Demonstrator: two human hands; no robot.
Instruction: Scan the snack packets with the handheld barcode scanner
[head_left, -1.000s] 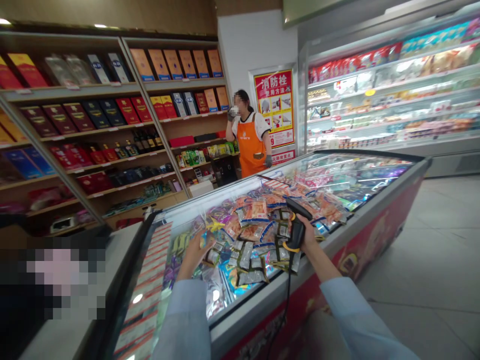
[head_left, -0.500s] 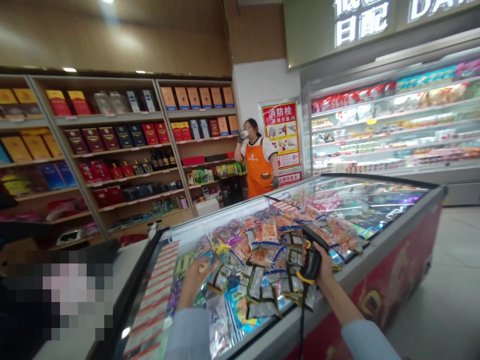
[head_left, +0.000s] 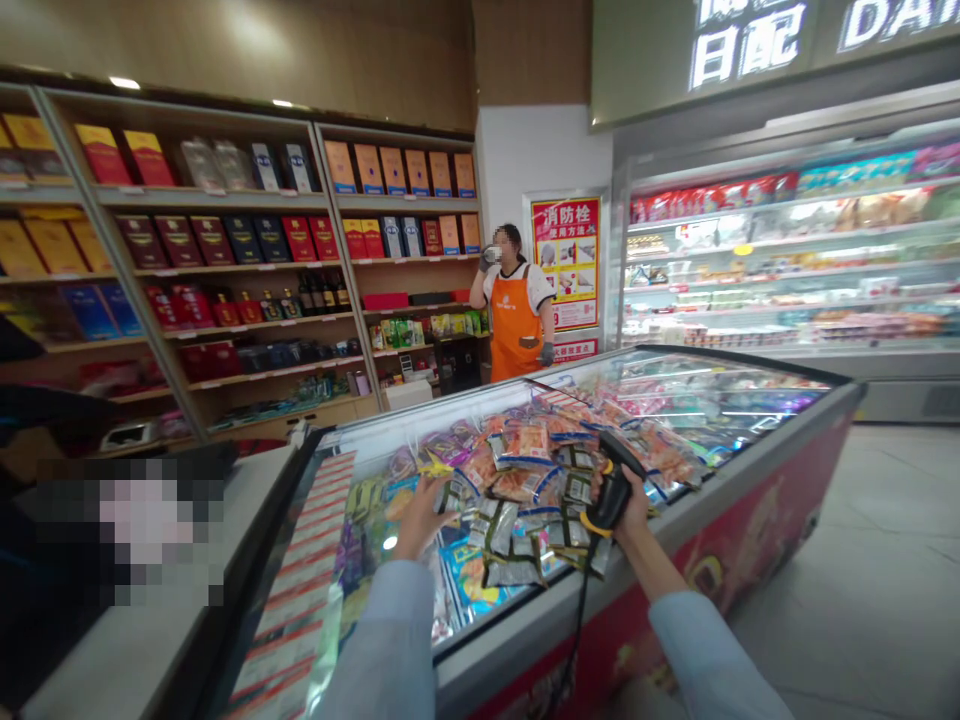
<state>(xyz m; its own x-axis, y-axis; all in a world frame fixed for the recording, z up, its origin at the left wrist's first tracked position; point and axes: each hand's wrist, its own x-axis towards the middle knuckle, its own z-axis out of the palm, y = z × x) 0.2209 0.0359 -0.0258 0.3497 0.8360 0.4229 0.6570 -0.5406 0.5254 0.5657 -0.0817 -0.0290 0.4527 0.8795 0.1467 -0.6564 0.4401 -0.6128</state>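
In the head view my right hand is wrapped round a black and yellow handheld scanner, whose cable hangs down over the freezer edge. My left hand is at the left side of the packet pile, with thumb and fingers round the edge of a small dark and silver packet. Similar packets and clear bags of orange-brown food lie heaped on the freezer's glass top. Blue packets show below my left hand.
The long chest freezer has a grey rim and red side. A white counter stands at the left. Beyond the freezer stands a person in an orange apron. Shelves of boxes and a lit refrigerated display line the back.
The view has shifted slightly. My left hand has moved up and right over the pile, and its thumb and fingers have come round the small packet. My right hand still holds the scanner.
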